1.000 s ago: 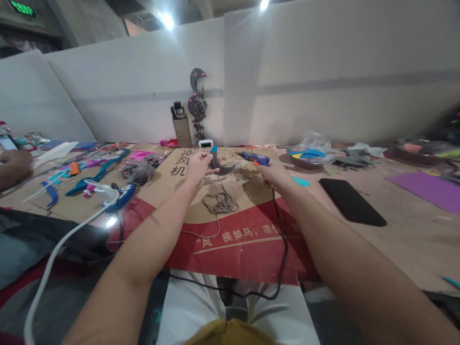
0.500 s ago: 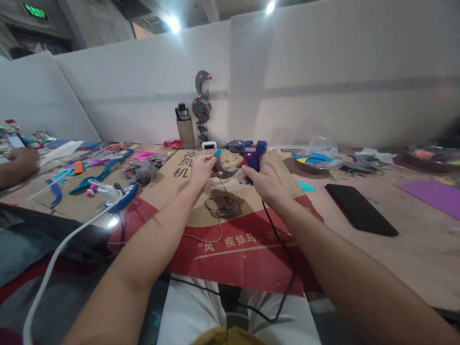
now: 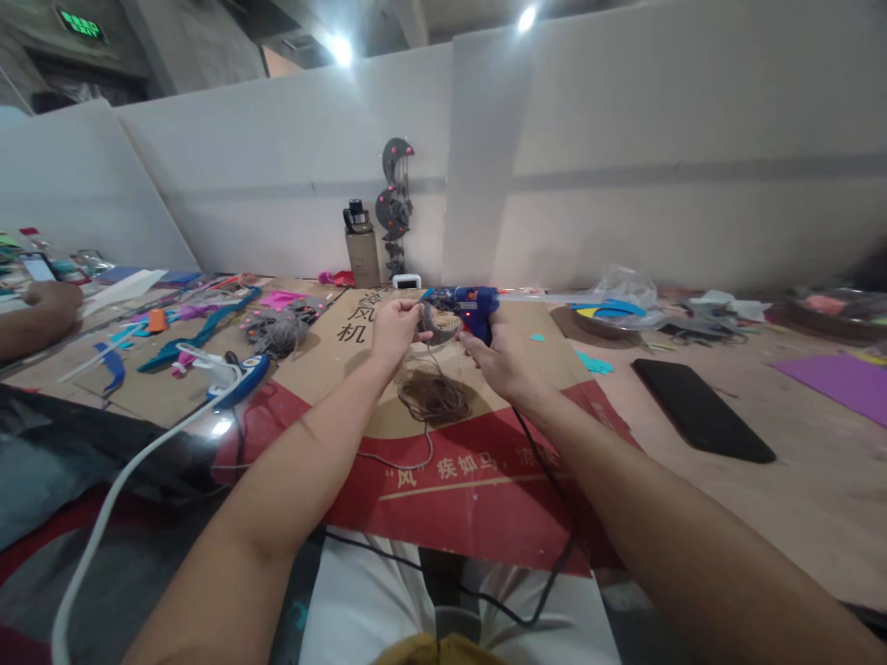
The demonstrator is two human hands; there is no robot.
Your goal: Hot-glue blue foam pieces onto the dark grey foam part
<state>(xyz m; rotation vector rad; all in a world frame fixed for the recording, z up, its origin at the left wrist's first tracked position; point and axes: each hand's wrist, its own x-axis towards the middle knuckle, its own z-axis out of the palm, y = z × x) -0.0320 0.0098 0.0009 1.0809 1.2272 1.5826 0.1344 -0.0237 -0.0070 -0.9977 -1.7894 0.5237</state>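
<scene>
My left hand pinches a small grey crescent piece wound with yarn, held above the cardboard. In my right hand is a blue hot glue gun, its nozzle pointing left at the crescent's upper part. Whether the nozzle touches the piece cannot be made out. A small red light glows on the gun, and its black cord runs down past my lap. Below the hands, a loose coil of grey yarn lies on the cardboard, with a strand leading up to the crescent.
A bottle stands by the wall beside a hanging crescent ornament. At left are a grey yarn ball, a blue-white power strip and another person's hand. A black phone and purple sheet lie at right.
The glue gun has moved slightly left and down, its nozzle now overlapping the crescent's top. The blue tip seen on the crescent earlier is mostly hidden. My left hand keeps its pinch.
</scene>
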